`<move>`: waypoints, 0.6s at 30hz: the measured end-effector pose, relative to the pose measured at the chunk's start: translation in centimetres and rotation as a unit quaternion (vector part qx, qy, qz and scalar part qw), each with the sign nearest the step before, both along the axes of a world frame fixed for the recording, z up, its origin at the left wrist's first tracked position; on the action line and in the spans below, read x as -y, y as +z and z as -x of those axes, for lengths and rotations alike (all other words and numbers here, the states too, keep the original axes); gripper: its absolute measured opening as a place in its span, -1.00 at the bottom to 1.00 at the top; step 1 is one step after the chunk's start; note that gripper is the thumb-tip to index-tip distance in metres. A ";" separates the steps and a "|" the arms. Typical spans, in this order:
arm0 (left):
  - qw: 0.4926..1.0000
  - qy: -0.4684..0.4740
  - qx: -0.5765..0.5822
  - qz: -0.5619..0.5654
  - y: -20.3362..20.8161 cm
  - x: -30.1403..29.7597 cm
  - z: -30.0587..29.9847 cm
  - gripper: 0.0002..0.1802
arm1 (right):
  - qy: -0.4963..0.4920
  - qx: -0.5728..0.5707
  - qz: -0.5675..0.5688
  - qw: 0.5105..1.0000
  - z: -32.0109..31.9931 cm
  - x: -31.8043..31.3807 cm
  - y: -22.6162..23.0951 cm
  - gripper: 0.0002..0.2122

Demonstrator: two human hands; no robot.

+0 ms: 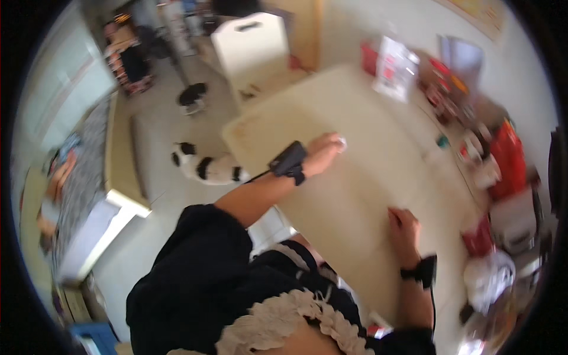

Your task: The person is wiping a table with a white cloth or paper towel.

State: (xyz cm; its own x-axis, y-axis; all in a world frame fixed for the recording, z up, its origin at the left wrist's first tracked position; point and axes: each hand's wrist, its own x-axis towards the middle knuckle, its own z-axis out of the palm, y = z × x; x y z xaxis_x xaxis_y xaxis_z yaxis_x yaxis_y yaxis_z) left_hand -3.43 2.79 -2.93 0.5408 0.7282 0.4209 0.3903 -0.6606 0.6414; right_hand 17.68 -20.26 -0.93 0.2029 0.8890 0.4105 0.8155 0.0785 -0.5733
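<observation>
My left hand (325, 152) reaches out over the pale cream table (355, 112), its fingers closed around a small white wad (342, 144) that pokes out at the fingertips. The wad looks like crumpled tissue, though blur hides its exact kind. Lower on the right, my right hand (405, 234) rests on the tabletop with its fingers curled in, and nothing shows in it. A black device is strapped to each wrist.
A white chair (251, 50) stands beyond the table. Plastic bags (395, 70), a red bag (509, 160) and jars crowd the right edge along the wall. On the floor to the left are a black-and-white furry shape (207, 168) and a bed (127, 198).
</observation>
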 end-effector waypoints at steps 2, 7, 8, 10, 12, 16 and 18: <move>0.985 -0.073 -0.024 -0.157 0.3 1.4 0.2 -0.82 | 0.007 -0.001 -0.001 1.000 0.4 -0.2 0.3 -0.91; 0.982 -0.149 0.113 -0.007 5.2 7.0 -1.8 -0.79 | 0.035 -0.071 -0.022 0.997 1.3 1.7 2.3 -0.78; 0.972 -0.186 0.141 0.022 6.0 8.4 -1.9 -0.79 | 0.048 -0.147 -0.015 0.988 2.4 1.8 3.2 -0.71; 0.957 -0.228 0.168 0.060 6.9 10.8 -1.5 -0.79 | 0.088 -0.260 -0.052 0.960 5.5 1.5 5.3 -0.60; 0.936 -0.261 0.167 0.167 7.2 12.5 -1.8 -0.80 | 0.121 -0.284 -0.042 0.950 6.6 1.1 5.8 -0.54; 0.960 -0.219 0.106 0.136 7.2 11.8 -1.5 -0.82 | 0.089 -0.242 -0.034 0.966 6.3 -0.4 4.9 -0.58; 0.964 -0.212 0.055 0.153 7.7 10.8 -1.1 -0.81 | 0.087 -0.216 -0.042 0.972 5.2 -1.1 4.2 -0.61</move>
